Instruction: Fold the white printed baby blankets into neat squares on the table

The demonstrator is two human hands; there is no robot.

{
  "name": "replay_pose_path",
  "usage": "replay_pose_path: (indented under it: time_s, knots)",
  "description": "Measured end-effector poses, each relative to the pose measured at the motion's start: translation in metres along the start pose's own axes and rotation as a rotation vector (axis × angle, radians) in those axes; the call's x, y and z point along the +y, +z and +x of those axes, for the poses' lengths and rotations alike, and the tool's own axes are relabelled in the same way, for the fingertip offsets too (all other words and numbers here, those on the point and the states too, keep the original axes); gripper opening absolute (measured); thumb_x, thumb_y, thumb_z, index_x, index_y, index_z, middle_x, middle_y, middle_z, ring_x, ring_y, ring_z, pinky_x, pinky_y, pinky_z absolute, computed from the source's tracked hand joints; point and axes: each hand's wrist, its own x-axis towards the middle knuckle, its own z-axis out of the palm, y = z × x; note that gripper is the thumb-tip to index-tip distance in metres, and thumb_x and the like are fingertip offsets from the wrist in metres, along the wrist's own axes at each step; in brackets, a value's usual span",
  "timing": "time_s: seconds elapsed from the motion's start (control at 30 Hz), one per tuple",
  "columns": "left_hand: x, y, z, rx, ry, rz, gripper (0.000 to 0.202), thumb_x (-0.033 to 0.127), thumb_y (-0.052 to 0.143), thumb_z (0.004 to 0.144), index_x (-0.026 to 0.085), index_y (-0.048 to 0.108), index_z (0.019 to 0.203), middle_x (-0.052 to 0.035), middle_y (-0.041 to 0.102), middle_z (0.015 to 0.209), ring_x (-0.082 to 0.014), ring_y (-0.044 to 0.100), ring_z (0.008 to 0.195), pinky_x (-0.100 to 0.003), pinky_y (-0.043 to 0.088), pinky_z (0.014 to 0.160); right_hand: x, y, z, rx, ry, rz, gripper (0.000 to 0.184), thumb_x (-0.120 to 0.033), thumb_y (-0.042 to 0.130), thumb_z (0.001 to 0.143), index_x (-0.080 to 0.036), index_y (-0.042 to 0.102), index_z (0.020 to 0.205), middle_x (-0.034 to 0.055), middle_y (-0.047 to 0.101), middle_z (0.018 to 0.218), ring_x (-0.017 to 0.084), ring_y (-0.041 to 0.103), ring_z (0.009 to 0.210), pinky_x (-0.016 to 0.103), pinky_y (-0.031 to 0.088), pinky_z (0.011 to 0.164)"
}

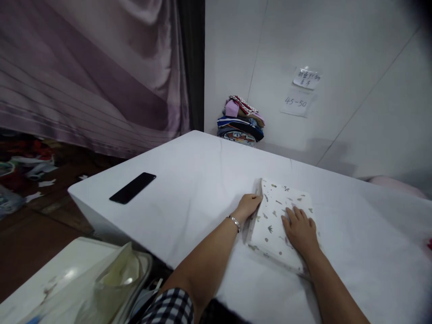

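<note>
A folded white cloth [276, 225] with a small printed plant pattern lies as a flat, thick rectangle on the white table. My left hand [249, 204], with a bracelet at the wrist, is closed on its left edge; some of those fingers are hidden at the fold. On top of the cloth, toward its right side, my right hand [301, 231] rests flat with the fingers a little apart.
A black phone [133, 188] lies on the white table [189, 180] at the left. Folded fabrics [240, 121] are stacked beyond the far edge, by the wall. A white surface with a plastic bag [118, 279] stands at lower left, and a curtain [101, 67] hangs behind.
</note>
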Motion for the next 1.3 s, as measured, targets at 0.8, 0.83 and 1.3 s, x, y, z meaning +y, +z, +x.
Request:
replay_pose_path:
  time_s: [0.8, 0.83, 1.3]
  knots:
    - [0.000, 0.000, 0.000, -0.037, 0.022, -0.017, 0.035, 0.046, 0.055, 0.076, 0.013, 0.067, 0.077, -0.0030, 0.066, 0.075, -0.0141, 0.055, 0.066, -0.022, 0.039, 0.057, -0.001, -0.002, 0.000, -0.016, 0.004, 0.005, 0.050, -0.041, 0.025, 0.089, -0.019, 0.047, 0.129, 0.0095, 0.040, 0.140, 0.026, 0.031, 0.129, 0.048, 0.026, 0.101]
    - [0.000, 0.001, 0.000, -0.019, 0.027, 0.019, 0.031, 0.042, 0.055, 0.077, 0.013, 0.067, 0.076, -0.0023, 0.065, 0.073, -0.0139, 0.055, 0.065, -0.022, 0.038, 0.056, -0.001, -0.001, 0.000, -0.017, 0.005, 0.004, 0.050, -0.041, 0.025, 0.090, -0.019, 0.047, 0.129, 0.0095, 0.039, 0.140, 0.026, 0.030, 0.129, 0.048, 0.026, 0.101]
    - [0.010, 0.006, -0.010, 0.208, 0.041, 0.299, 0.016, 0.033, 0.057, 0.075, 0.019, 0.055, 0.081, -0.0040, 0.063, 0.091, -0.0161, 0.055, 0.079, -0.024, 0.037, 0.065, 0.001, -0.001, 0.001, -0.020, -0.007, 0.009, 0.049, -0.041, 0.026, 0.089, -0.020, 0.046, 0.129, 0.0093, 0.039, 0.140, 0.025, 0.030, 0.129, 0.047, 0.026, 0.101]
